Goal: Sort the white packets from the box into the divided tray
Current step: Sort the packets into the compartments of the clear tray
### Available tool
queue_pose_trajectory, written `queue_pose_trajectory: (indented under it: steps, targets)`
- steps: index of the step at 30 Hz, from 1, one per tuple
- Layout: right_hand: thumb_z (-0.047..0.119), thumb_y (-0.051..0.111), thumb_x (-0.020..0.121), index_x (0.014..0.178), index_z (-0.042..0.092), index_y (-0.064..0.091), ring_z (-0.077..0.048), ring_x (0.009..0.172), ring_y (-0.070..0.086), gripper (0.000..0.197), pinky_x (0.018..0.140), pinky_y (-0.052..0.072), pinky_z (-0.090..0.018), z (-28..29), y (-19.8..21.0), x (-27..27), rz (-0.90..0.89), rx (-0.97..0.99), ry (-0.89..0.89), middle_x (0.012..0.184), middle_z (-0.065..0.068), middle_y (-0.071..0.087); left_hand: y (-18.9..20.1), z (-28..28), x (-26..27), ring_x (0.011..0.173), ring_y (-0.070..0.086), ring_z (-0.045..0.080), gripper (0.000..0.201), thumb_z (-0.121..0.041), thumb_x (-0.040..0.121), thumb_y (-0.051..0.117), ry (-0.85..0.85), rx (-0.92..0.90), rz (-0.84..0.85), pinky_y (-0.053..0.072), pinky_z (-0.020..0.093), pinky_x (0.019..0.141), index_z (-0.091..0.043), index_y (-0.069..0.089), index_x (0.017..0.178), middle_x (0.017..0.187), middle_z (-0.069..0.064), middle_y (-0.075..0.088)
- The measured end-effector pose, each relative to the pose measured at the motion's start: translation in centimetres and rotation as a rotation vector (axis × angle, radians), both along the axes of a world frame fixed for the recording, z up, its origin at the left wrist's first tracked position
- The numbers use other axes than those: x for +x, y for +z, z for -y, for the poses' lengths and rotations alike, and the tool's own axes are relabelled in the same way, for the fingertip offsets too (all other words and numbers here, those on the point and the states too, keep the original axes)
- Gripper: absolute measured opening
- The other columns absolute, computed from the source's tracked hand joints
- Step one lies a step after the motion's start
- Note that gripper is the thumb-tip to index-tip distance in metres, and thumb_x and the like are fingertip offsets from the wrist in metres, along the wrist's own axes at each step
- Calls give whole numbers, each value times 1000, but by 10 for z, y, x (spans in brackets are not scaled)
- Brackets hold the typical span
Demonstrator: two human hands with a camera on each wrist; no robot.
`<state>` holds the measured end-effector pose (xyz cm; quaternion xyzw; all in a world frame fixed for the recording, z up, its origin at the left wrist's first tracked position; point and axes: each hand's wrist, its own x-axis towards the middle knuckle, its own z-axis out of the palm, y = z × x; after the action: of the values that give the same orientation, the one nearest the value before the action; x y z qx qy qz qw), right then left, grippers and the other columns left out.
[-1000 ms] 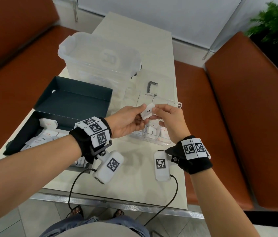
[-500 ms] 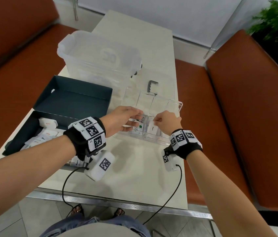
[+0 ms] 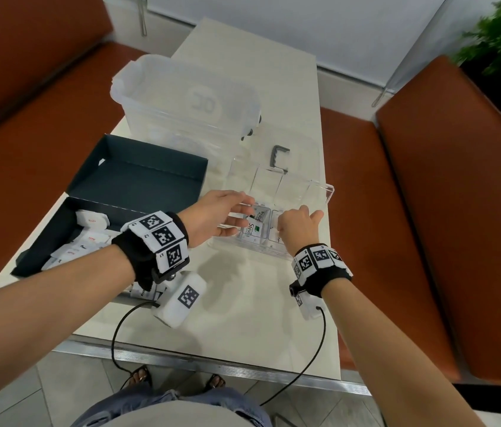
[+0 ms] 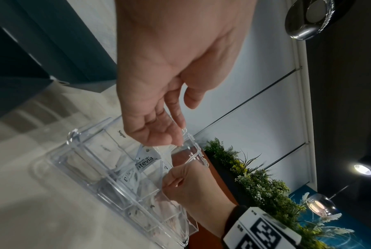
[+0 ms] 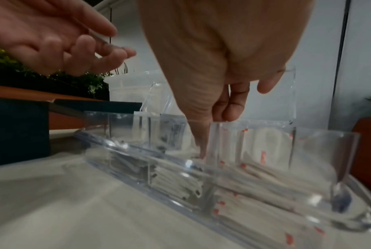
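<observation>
Both hands have dropped from chest height down to the clear divided tray (image 3: 320,192) on the pale desk (image 3: 243,303). Right hand (image 3: 296,224) reaches into a middle compartment, fingers curled down among white packets (image 3: 255,231); whether it still grips one cannot be told. Left hand (image 3: 215,215) is relaxed, fingers resting on the tray's rim. More packets lie in the dark box (image 3: 138,177), left of the tray.

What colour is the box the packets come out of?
Dark teal-blue, inside and out. The box shows best in the head view, left of the clear tray.
</observation>
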<state>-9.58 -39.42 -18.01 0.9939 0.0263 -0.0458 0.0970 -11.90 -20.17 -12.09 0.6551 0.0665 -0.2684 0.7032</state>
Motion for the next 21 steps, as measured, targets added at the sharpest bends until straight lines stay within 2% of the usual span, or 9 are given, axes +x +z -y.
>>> queue_pose_trajectory:
  steps: [4,7,11,13,14,15,17,19,21]
  targets:
    - [-2,56,84,82,16,64,-26,94,46,20,89,28,-45,-2,4,-2,-20,-12,5,81,-1,56,2,-1,-1,81,64,13,29,-31,101,46,-4,2,8,51,22,65,-14,65,114,107,3,68]
    - [-3,52,84,79,17,63,-25,89,47,24,86,26,-44,-4,17,-5,52,17,-10,78,0,58,5,-7,-2,81,65,12,25,-29,100,48,-13,31,35,51,24,69,-16,66,113,107,1,70]
    - [17,48,93,89,22,69,-22,84,54,22,79,23,-37,-19,49,-12,155,299,-2,86,3,65,13,-29,-4,83,65,12,23,-22,100,50,-56,108,82,51,25,75,-15,65,116,108,0,69]
    - [21,52,93,95,22,71,-19,87,58,19,82,33,-34,-33,66,-14,70,457,58,91,4,67,19,-46,-4,83,65,12,23,-20,100,50,-82,164,109,52,24,74,-15,64,117,109,1,68]
    - [21,55,92,96,21,71,-17,87,60,17,82,40,-31,-42,73,-15,16,525,106,91,3,67,23,-57,-4,85,66,12,23,-20,100,50,-95,190,126,52,24,75,-16,64,117,109,0,68]
    - [20,58,91,97,20,72,-15,84,60,15,79,44,-23,-54,79,-17,-31,589,155,89,3,67,27,-69,-4,88,67,13,23,-21,100,49,-107,219,146,53,25,77,-17,64,117,109,-1,68]
    - [18,62,89,97,18,73,-6,73,57,13,66,38,-3,-80,87,-20,-99,668,245,84,6,65,32,-94,-6,94,67,12,23,-24,101,49,-120,290,197,54,25,79,-20,64,117,109,-4,69]
    - [17,63,89,96,18,74,3,67,53,13,65,35,3,-111,89,-22,-159,717,328,82,9,64,34,-122,-7,95,67,10,22,-25,100,49,-105,378,246,53,23,77,-23,64,116,108,-7,68]
    - [17,64,88,96,17,74,6,67,53,13,65,35,3,-143,85,-25,-243,736,394,82,11,64,32,-150,-10,95,66,9,20,-25,100,50,-85,471,286,53,23,78,-23,64,115,108,-7,67]
